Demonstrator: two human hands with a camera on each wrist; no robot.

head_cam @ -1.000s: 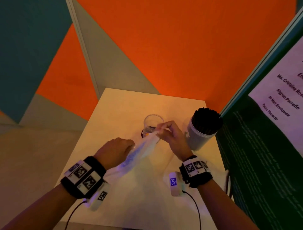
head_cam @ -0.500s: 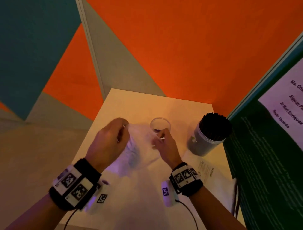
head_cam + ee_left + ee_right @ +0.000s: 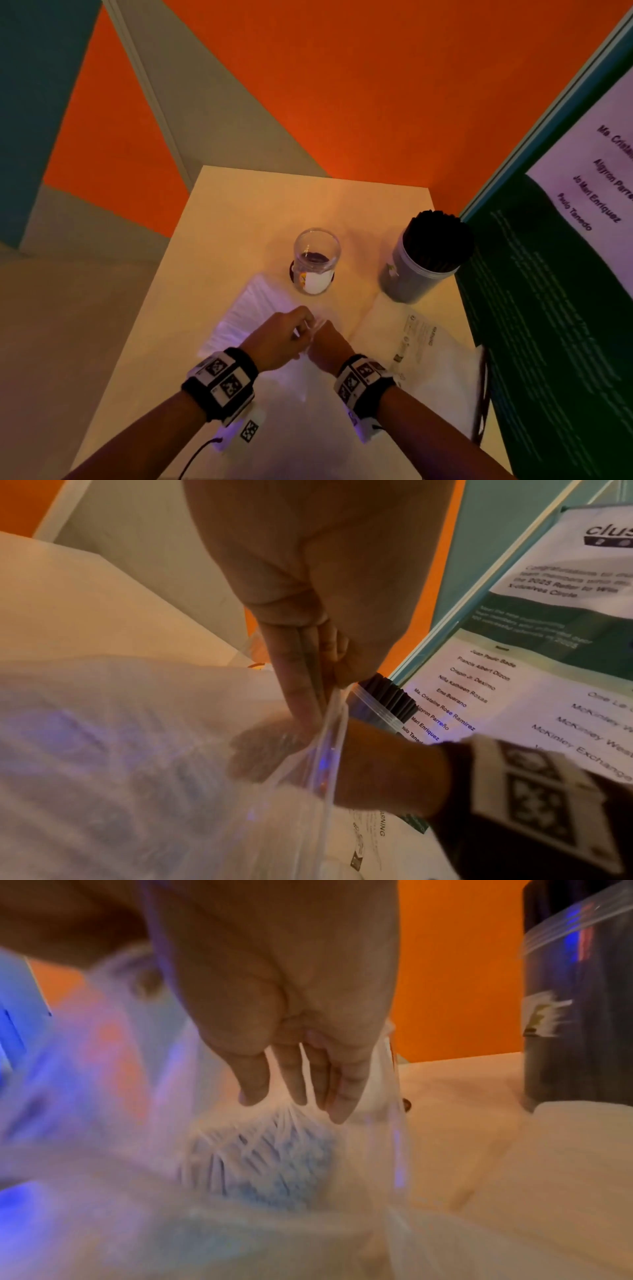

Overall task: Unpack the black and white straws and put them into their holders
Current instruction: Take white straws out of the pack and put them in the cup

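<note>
A clear plastic bag (image 3: 246, 315) of white straws (image 3: 274, 1156) lies on the pale table (image 3: 239, 212), in front of a clear glass jar (image 3: 317, 260). My left hand (image 3: 287, 337) pinches the edge of the bag's mouth, seen close in the left wrist view (image 3: 308, 669). My right hand (image 3: 327, 342) is inside the bag (image 3: 103, 1150); its thumb and fingers (image 3: 298, 1093) close on a fan of white straw ends. A grey holder (image 3: 414, 277) packed with black straws (image 3: 438, 240) stands to the right.
A flat, empty printed bag (image 3: 421, 346) lies at the right, in front of the grey holder. A dark green board with a paper notice (image 3: 548, 308) runs close along the table's right edge. Orange wall panels stand behind.
The bag was held up beside the jar; now it lies on the table. Both hands have drawn back toward me and come together, and the right hand has gone into the bag's mouth.
</note>
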